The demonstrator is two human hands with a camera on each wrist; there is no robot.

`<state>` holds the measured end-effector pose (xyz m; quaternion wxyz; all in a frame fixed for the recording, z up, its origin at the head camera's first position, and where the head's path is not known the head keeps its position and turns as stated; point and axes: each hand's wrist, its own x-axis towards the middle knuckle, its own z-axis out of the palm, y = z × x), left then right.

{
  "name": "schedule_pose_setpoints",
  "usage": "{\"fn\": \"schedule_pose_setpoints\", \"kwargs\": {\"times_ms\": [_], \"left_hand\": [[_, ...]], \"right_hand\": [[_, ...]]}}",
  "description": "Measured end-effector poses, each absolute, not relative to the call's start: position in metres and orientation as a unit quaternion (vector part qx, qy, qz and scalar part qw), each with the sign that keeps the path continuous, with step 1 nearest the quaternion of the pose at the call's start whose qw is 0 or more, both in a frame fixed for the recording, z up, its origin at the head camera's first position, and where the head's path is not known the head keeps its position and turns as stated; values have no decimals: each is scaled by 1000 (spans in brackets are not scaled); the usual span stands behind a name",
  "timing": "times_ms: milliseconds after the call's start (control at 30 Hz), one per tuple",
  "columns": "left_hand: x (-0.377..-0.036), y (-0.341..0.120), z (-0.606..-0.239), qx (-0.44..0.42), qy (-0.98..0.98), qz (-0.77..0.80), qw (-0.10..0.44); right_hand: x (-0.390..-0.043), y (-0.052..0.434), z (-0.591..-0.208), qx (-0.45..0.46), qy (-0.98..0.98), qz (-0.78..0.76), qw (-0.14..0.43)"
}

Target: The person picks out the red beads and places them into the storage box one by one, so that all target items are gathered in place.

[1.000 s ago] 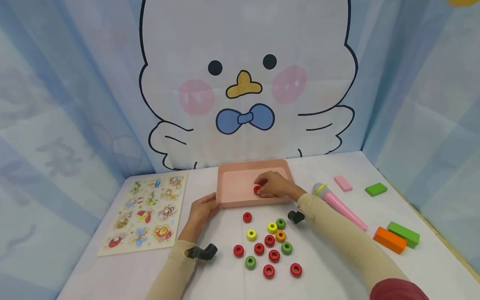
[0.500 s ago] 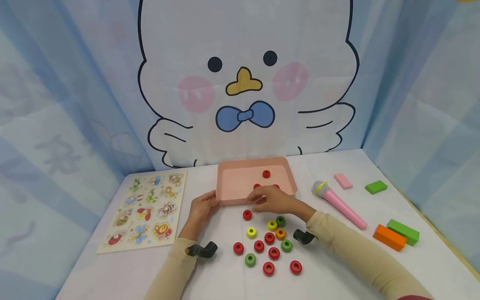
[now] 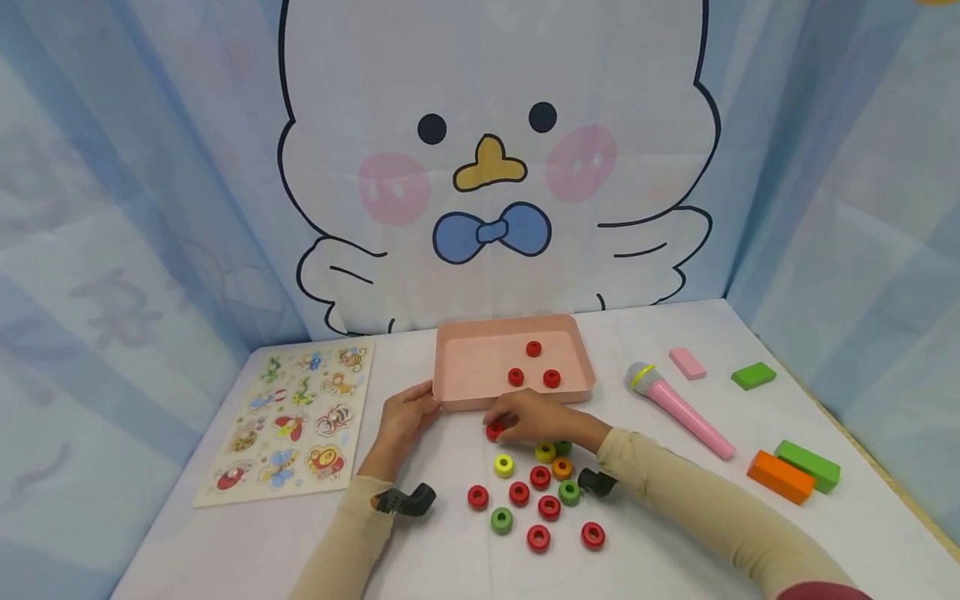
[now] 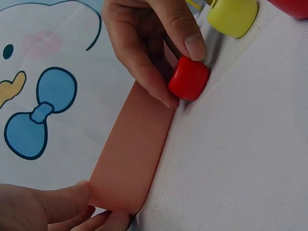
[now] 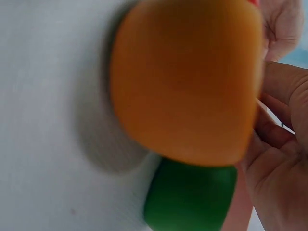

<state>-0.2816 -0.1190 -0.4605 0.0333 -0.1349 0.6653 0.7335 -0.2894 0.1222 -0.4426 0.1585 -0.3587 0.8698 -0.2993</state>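
Just off the near wall of the pink tray, the right hand is pinching a red bead between thumb and finger. The left hand is gripping the tray's near-left corner. Three red beads are lying inside the tray; loose beads are lying on its near side, an insect-picture board left, a microphone right.

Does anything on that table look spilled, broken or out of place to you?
Nothing looks broken. The loose beads lie scattered in mixed colours in front of the pink tray, which might pass for a spill, but the tray sits upright with three red beads inside.
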Motion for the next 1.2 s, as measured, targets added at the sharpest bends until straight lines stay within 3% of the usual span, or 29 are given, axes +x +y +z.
{"fn": "schedule_pose_setpoints", "kwargs": {"times_ms": [300, 533, 833, 1200], "left_hand": [[-281, -120, -460, -139, 668, 730, 35], [-282, -120, -460, -135, 667, 732, 31], [-284, -120, -465, -136, 665, 734, 35], [-286, -123, -463, -141, 664, 733, 40]], "right_hand": [[-296, 128, -421, -354, 866, -332, 124], [-337, 133, -398, -304, 893, -324, 79], [-391, 129, -413, -226, 913, -320, 119], [-409, 124, -431, -183, 914, -336, 136]]}}
